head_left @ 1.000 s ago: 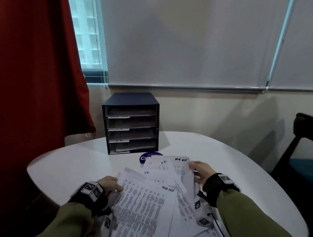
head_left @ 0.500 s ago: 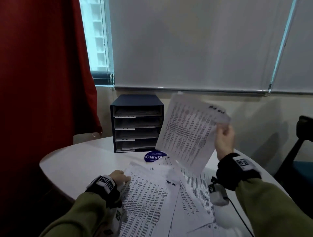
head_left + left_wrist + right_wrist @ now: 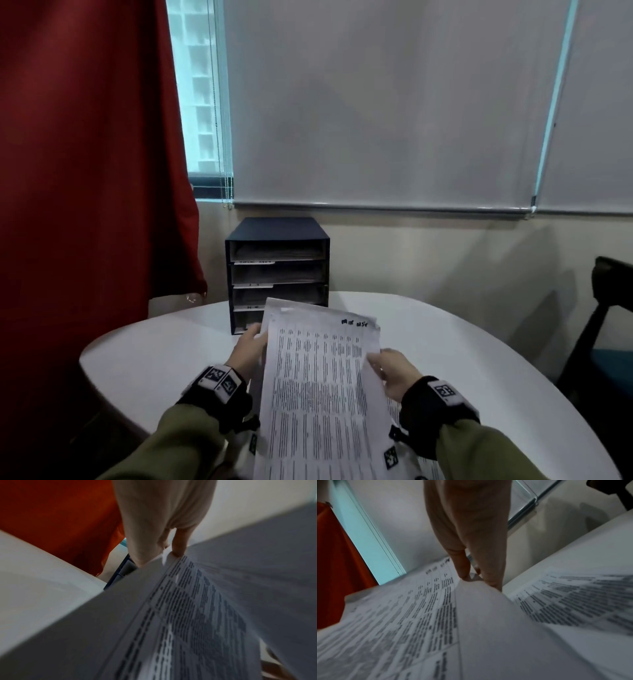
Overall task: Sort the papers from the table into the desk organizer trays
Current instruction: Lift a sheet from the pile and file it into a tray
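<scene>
Both hands hold up a printed paper, tilted, with a handwritten label at its top right. My left hand pinches its left edge, thumb in front. On the right edge, my right hand pinches it between thumb and fingers. In the left wrist view the paper shows more than one layer under my left hand. The dark blue desk organizer stands just behind, with papers in its trays. The paper's top hides the lowest tray's front.
The round white table carries more printed papers below and right of the held one. A red curtain hangs at the left. A dark chair stands at the right. Wall and blinds are close behind the organizer.
My right hand has lifted the paper off the pile, raised it, then brought it down in front of me. The left hand left the pile and took the paper's left edge.
</scene>
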The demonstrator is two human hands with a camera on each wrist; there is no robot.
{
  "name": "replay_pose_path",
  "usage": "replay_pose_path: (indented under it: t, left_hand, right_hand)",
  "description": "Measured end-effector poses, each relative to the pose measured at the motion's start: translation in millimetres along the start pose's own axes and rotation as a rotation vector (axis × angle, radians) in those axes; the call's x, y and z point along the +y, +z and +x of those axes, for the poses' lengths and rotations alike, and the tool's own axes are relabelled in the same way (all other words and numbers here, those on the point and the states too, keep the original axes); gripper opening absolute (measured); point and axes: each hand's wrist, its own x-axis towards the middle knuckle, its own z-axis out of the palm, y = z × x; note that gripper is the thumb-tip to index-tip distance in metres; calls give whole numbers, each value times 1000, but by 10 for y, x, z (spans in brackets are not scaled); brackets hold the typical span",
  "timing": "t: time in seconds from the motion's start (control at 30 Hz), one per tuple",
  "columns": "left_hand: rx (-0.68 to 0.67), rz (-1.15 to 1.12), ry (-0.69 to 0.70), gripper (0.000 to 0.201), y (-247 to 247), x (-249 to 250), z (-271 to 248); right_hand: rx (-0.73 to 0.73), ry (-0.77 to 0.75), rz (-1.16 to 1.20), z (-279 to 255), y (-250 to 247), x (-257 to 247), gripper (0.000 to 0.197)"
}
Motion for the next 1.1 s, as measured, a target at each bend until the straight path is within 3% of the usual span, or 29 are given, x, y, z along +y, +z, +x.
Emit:
replay_pose_path:
  t: [0.1, 0.2, 0.33, 0.4, 0.47, 0.53, 0.7, 0.83, 0.97, 1.1]
  left_hand:
    - [58, -52, 61, 28, 12, 119, -33]
    - [68, -35, 158, 56, 107, 305, -200]
    - [164, 183, 518, 32, 305, 559, -392]
    - [251, 205, 639, 30, 373, 641, -422]
    - [308, 161, 675, 27, 442, 699, -522]
    - [347, 164, 656, 28, 477, 662, -600]
    - [365, 168, 403, 31, 412, 165, -483]
    - [210, 62, 176, 27, 319, -96, -326]
    - [31, 236, 36, 32, 205, -281, -122]
    - [58, 294, -2, 44, -30, -168, 151]
  right_hand:
    - [14, -45, 72, -54, 101, -125, 7]
    - [126, -184, 165, -75, 165, -289, 43]
    - [99, -438, 335, -360, 242, -727, 42]
    - [55, -563, 328, -506, 286, -912, 31]
    - [48, -613, 308, -551, 343, -972, 16]
    - [88, -598, 282, -551, 394, -884, 11]
    - [167, -390, 145, -370, 470, -253, 20]
    - [140, -242, 151, -319, 456, -82, 31]
    - [158, -176, -30, -184, 523, 4, 24]
    - [115, -186, -112, -41, 512, -244, 37]
